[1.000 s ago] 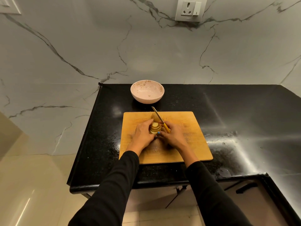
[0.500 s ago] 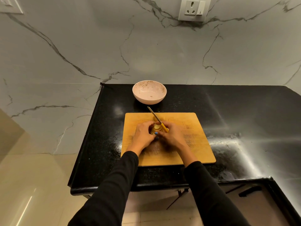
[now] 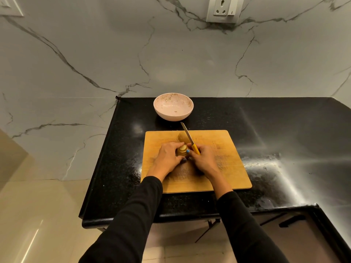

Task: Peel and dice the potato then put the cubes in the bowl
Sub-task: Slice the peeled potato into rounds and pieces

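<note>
Potato: a pale, peeled potato piece cut into stacked round slices (image 3: pixel 182 150) stands near the middle of the board, between both hands. A second pale potato piece (image 3: pixel 182 138) lies just behind it, beside the blade.
Left hand: the left hand (image 3: pixel 169 158) has its fingers curled around the left side of the sliced stack and holds it together.
Right hand: the right hand (image 3: pixel 203 160) grips the yellow-handled knife with a thin steel blade (image 3: pixel 190 139); the blade points away toward the bowl, and its fingertips also touch the stack.
Handling: I judge the slices firm but wet and slippery, so they may slide apart; best to hold them low on both sides, fingers clear of the edge.
Board: the rectangular wooden cutting board (image 3: pixel 224 160) lies on the black speckled stone table (image 3: pixel 284 130).
Bowl: the round pinkish ceramic bowl (image 3: pixel 173 106) stands behind the board, with no cubes in it yet.
</note>
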